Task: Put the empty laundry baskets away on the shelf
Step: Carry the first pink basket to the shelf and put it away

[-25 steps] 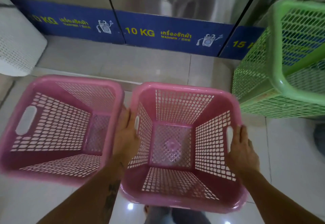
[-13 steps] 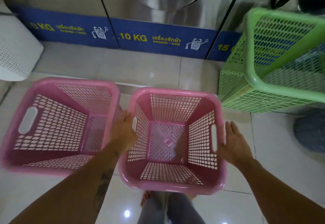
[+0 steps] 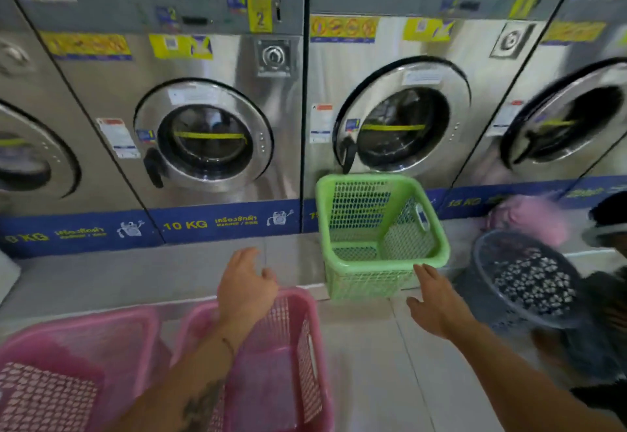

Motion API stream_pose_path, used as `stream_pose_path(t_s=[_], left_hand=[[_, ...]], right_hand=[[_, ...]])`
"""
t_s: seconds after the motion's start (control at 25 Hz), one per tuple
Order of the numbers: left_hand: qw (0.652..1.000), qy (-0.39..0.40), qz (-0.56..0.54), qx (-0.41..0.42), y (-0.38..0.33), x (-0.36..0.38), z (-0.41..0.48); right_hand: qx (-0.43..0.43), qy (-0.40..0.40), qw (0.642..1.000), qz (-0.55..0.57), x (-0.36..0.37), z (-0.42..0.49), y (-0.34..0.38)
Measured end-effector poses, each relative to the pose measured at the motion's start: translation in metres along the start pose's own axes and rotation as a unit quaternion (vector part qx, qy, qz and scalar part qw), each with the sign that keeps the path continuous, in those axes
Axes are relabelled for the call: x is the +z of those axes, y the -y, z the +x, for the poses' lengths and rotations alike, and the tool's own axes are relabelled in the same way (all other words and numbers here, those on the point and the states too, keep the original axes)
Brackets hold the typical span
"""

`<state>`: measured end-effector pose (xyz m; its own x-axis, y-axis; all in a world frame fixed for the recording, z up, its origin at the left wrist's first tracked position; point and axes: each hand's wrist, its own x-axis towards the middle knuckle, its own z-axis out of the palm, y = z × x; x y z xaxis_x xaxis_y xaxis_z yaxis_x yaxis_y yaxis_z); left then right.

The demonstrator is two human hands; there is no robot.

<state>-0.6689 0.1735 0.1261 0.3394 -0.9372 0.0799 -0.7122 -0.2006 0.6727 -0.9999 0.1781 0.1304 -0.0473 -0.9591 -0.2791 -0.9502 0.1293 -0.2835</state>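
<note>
Both hands are out front and empty, fingers spread. The left hand point(image 3: 246, 287) hovers above the far rim of the nearer pink basket point(image 3: 271, 360), no grip closed on it. The right hand point(image 3: 437, 302) reaches toward the green basket point(image 3: 380, 238), which sits tipped on the raised step below the washing machines point(image 3: 210, 139), just short of its near rim. A second pink basket point(image 3: 68, 370) sits on the floor at near left. No shelf in sight. These look like light, stiff mesh plastic, a little springy at the walls, so the thick rim or the handle slot point(image 3: 422, 216) is the place to take hold. All three seem empty; nesting them should ease carrying.
</note>
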Motion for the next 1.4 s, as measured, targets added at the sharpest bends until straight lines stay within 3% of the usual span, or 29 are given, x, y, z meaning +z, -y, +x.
stream_pose_path(t_s=[0.32,0.56,0.88,1.08,1.24,1.4], left_hand=[[0.999,0.003,0.043,0.018,-0.161,0.103,0.02],[0.996,0.025,0.086,-0.029,-0.197,0.166,0.036],[0.973,0.081,0.214,-0.024,-0.145,0.259,0.145],[0.963,0.118,0.237,-0.047,-0.089,0.321,0.215],[0.965,0.144,0.21,-0.061,-0.048,0.36,0.241],[0.979,0.116,0.156,-0.063,-0.032,0.378,0.235]], right_hand=[[-0.013,-0.015,1.0,0.007,-0.11,0.073,-0.142],[-0.029,0.015,0.999,-0.018,-0.139,0.148,-0.177],[-0.037,0.037,0.998,-0.028,-0.097,0.287,-0.181],[-0.017,0.06,0.998,0.003,-0.03,0.39,-0.186],[-0.006,0.06,0.998,-0.024,0.018,0.436,-0.19],[-0.011,0.066,0.996,-0.052,0.038,0.446,-0.2]])
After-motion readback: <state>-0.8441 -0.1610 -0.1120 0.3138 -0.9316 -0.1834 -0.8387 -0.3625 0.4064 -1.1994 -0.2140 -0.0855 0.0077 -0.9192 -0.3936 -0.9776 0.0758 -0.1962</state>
